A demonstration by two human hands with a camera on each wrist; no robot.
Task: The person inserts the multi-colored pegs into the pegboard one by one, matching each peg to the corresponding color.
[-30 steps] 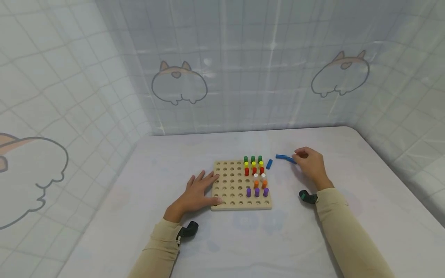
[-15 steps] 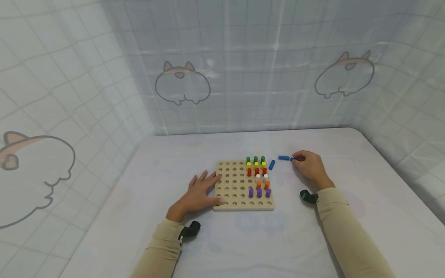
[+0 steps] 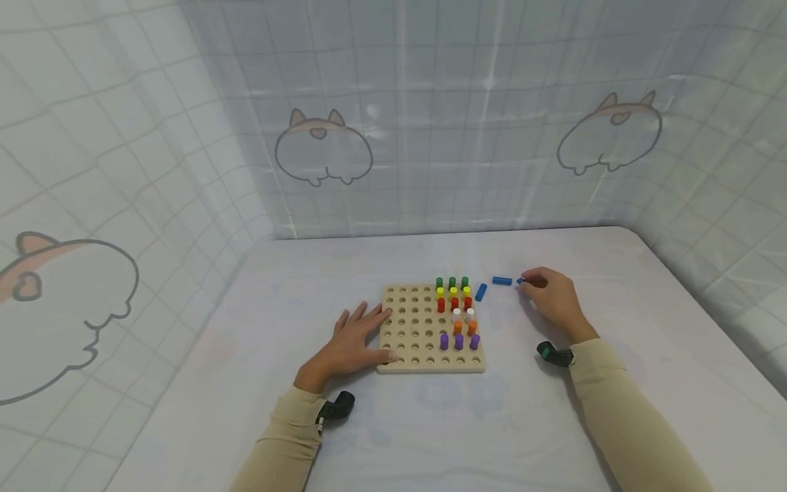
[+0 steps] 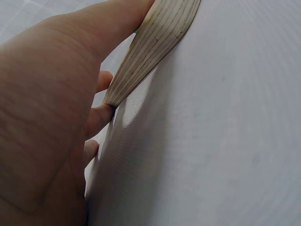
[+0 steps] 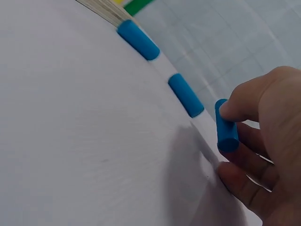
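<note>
On the desk [image 3: 295, 287] lies a wooden pegboard [image 3: 410, 328] whose right-hand columns carry upright pegs in colour rows: three green [image 3: 451, 281] at the far edge, then three yellow [image 3: 453, 292], three red [image 3: 454, 303], two white [image 3: 463, 313], two orange [image 3: 464, 326] and three purple [image 3: 458, 341]. Judged from this layout, six rows are filled or nearly filled, most holes to the left stand vacant, and the blue pegs are not yet seated. Two blue pegs lie flat on the desk, one [image 3: 481, 292] just beside the board's right edge and one [image 3: 501, 281] further right. The right hand [image 3: 551, 295] pinches a third blue peg [image 5: 225, 125] between thumb and curled fingers [image 5: 240, 103], just above the desk, near the lying pair. The left hand [image 3: 350, 342] rests flat with straight, spread fingers against the board's left edge, holding nothing. No brand, label or writing is legible; the backdrop [image 3: 393, 137] shows only cartoon animal outlines.
</note>
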